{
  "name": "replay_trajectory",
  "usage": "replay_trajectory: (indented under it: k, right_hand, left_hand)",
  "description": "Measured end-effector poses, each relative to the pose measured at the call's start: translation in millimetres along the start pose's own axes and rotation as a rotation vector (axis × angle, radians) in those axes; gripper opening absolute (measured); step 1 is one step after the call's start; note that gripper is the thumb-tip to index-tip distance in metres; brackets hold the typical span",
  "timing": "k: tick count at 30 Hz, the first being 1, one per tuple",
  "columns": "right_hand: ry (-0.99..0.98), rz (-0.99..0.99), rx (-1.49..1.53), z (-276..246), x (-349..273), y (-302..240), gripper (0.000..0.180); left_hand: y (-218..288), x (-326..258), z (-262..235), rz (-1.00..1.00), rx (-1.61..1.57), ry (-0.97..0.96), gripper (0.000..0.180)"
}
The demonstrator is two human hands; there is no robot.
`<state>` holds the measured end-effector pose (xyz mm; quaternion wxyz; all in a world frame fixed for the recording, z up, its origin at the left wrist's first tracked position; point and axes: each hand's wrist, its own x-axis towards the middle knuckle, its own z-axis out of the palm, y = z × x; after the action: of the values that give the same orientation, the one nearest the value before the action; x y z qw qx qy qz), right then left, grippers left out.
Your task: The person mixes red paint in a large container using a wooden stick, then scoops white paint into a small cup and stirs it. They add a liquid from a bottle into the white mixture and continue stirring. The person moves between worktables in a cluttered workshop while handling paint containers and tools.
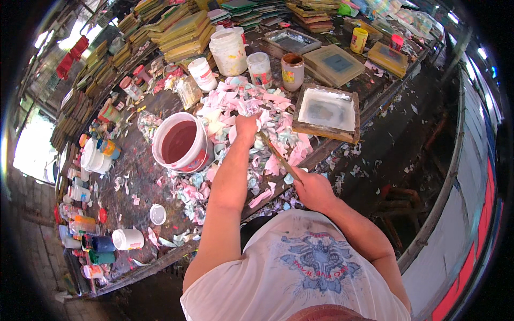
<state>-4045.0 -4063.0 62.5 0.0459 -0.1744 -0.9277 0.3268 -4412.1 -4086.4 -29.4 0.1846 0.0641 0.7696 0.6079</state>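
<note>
My left hand (247, 129) reaches into a heap of crumpled pink and white scraps (273, 99). Its fingers look closed on a pale scrap (248, 108), though they are partly hidden. In my right hand (315, 190) is a thin, flat wooden stick (279, 157), gripped at its near end. The stick slants up and left, its far end beside my left hand among the scraps. Left of my left forearm stands a white bucket (202, 143) with dark reddish-brown liquid inside. A wooden frame (325, 130), whitish inside, lies to the right of the heap.
Behind the heap stand a large white tub (228, 52), a white jar (259, 69) and a brown-topped jar (293, 71). Stacked yellowish frames (187, 40) rise farther back. Several paint containers line the left edge, near a white lid (158, 214). The table edge (369, 115) runs diagonally at right.
</note>
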Motion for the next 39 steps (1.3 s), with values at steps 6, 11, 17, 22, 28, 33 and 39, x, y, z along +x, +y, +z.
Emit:
replay_trajectory:
  k: [6, 11, 17, 22, 28, 33, 39]
  right_hand:
    - [-0.071, 0.097, 0.682, 2.5, -2.0, 26.8, 0.047]
    - [-0.121, 0.277, 1.243, 18.2, 4.3, 17.9, 0.048]
    - [0.047, 0.067, 0.628, 34.6, 27.0, -2.9, 0.047]
    - [0.173, -0.065, -0.106, 31.3, 70.3, -16.1, 0.039]
    - [0.052, 0.000, -0.344, 24.1, 114.6, -24.2, 0.041]
    - [0.058, -0.037, -0.269, 25.3, 93.8, -21.4, 0.054]
    - [-0.014, -0.076, -0.131, 4.6, 35.2, -12.6, 0.058]
  left_hand:
    - [-9.1, -1.1, -29.0, 0.149, -0.036, -0.137, 0.032]
    - [-8.1, 12.5, -22.0, 0.027, -0.908, -0.176, 0.025]
    - [-6.7, 5.1, -8.0, -0.134, -1.130, 0.032, 0.031]
    - [-21.0, -39.9, 29.1, -0.136, -0.761, 0.147, 0.048]
    - [-25.4, -58.2, 51.3, 0.074, -0.173, 0.065, 0.039]
    - [-21.2, -16.4, 26.4, -0.082, -0.710, -0.052, 0.042]
    - [-12.3, 18.7, -4.6, -0.035, -0.497, -0.074, 0.025]
